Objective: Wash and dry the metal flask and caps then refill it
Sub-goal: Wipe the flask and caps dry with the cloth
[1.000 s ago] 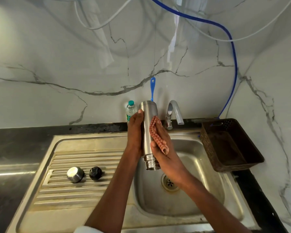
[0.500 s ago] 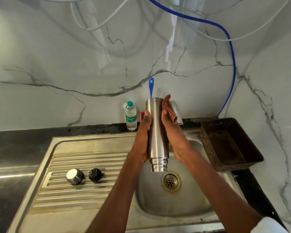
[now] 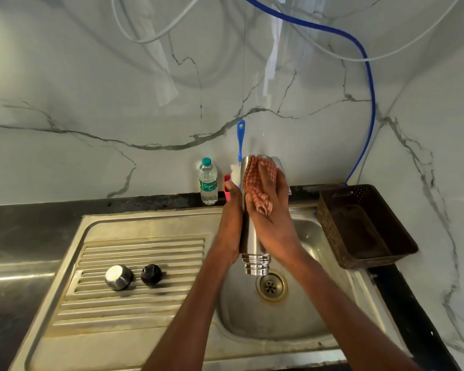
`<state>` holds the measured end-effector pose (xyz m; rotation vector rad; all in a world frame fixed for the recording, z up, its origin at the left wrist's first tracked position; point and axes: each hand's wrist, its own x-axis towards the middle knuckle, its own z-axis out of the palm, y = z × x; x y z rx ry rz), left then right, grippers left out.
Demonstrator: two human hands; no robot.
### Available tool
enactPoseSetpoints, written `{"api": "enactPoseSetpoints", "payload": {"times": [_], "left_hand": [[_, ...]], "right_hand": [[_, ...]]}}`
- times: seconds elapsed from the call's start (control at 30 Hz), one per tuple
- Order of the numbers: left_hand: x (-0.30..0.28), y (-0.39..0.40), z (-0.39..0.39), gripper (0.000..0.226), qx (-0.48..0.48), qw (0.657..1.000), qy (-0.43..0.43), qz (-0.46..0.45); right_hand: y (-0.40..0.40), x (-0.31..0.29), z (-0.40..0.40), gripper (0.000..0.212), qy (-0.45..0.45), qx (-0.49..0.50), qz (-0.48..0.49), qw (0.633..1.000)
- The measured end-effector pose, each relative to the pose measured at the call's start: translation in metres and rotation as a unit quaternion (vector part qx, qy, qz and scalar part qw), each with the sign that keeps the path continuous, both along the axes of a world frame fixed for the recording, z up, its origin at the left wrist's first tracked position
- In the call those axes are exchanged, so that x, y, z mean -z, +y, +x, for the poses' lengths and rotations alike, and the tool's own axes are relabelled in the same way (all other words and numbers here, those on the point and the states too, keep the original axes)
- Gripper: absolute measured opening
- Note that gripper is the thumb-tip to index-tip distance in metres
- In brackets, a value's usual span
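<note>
The metal flask (image 3: 253, 245) is held upside down over the sink basin (image 3: 300, 314), its threaded mouth pointing at the drain. My left hand (image 3: 231, 223) grips its left side. My right hand (image 3: 272, 210) presses a red checked cloth (image 3: 257, 183) against the flask's upper part, near its base. On the ribbed drainboard (image 3: 134, 303) sit a steel cap (image 3: 118, 277) and a black inner cap (image 3: 151, 274), side by side and apart from both hands.
A small plastic water bottle (image 3: 208, 181) stands at the wall behind the sink, with a blue-handled brush (image 3: 240, 140) beside it. A dark brown basket (image 3: 364, 226) sits on the counter right of the basin. The tap is mostly hidden behind my right hand.
My right hand with the cloth slid from the flask's middle up to its raised base, then folded the cloth over that end. The flask stayed upside down in my left hand.
</note>
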<state>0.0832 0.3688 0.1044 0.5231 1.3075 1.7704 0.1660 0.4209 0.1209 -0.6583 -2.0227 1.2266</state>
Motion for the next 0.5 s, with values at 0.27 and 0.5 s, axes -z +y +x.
{"api": "enactPoseSetpoints", "payload": {"times": [0.27, 0.5], "left_hand": [[-0.015, 0.002, 0.001, 0.064, -0.021, 0.999, -0.026, 0.015], [-0.008, 0.009, -0.037, 0.094, -0.107, 0.992, -0.069, -0.015]], "right_hand": [[0.006, -0.039, -0.002, 0.055, 0.007, -0.023, -0.305, 0.952], [-0.031, -0.001, 0.024, 0.056, -0.009, -0.087, -0.225, 0.97]]}}
